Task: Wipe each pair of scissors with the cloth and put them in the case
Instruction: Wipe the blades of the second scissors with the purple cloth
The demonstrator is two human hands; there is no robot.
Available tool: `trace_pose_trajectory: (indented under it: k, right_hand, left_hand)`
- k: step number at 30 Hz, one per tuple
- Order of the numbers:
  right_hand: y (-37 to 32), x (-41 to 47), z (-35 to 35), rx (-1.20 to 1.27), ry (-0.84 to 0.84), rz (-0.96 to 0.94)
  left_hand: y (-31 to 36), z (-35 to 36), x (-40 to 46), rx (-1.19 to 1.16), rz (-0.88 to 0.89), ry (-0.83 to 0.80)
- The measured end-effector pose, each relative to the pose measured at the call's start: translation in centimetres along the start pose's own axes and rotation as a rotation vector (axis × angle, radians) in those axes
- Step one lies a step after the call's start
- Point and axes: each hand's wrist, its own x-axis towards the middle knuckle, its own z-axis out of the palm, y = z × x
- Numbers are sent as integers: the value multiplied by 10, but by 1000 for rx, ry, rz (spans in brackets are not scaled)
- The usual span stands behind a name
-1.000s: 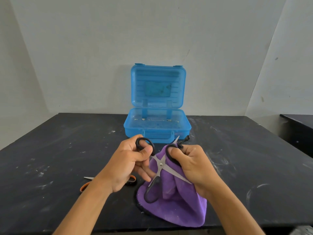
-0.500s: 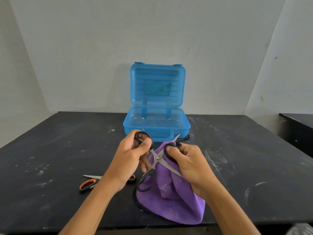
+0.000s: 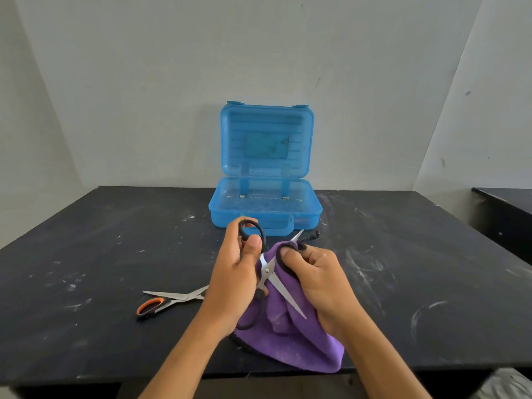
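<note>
Black-handled scissors (image 3: 269, 272) are spread wide open in front of me. My left hand (image 3: 233, 283) grips their upper handle loop, while the lower handle hangs under that palm. One blade points down-right over the purple cloth (image 3: 290, 341); the other tip pokes up toward the case. My right hand (image 3: 319, 277) clutches the cloth, bunched against the scissors near the pivot. The cloth's lower part rests on the table's front edge. Orange-handled scissors (image 3: 161, 302) lie partly open on the table to the left. The blue plastic case (image 3: 218, 217) stands open behind my hands, lid upright.
A black, scuffed table (image 3: 86, 254) carries everything, with its front edge just below the cloth. White walls close in behind and on both sides. A second dark surface (image 3: 506, 214) stands at the far right.
The scissors' lower handle has swung in under my left palm. Both hands have shifted slightly, staying on the scissors and cloth. The orange-handled scissors lie where they were.
</note>
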Motion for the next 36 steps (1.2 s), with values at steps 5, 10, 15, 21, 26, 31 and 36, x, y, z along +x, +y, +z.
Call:
trace_pose_trajectory:
  k: [5,10,15,21,26,31,36]
  right_hand:
    - [-6,0,-10,6,37,-21]
    - [-2,0,-13,28,42,-1]
    - [-6,-3,-18,75,-80,-10]
    - [-6,-2,-19,31,57,25]
    - [-9,-4,-24,134,-42,-5]
    - [-9,-3,-20,166,81,42]
    - [-13,-6,-20,208,6,49]
  left_hand:
    - [3,-2,0,-3,38,-72]
    - [8,-5,2,41,85,-100]
    - [14,-8,1,28,90,-123]
    - [14,-10,3,46,106,-139]
    - [13,-14,3,85,97,-134]
    - [14,-15,5,87,107,-130]
    - [14,-17,6,94,105,-138]
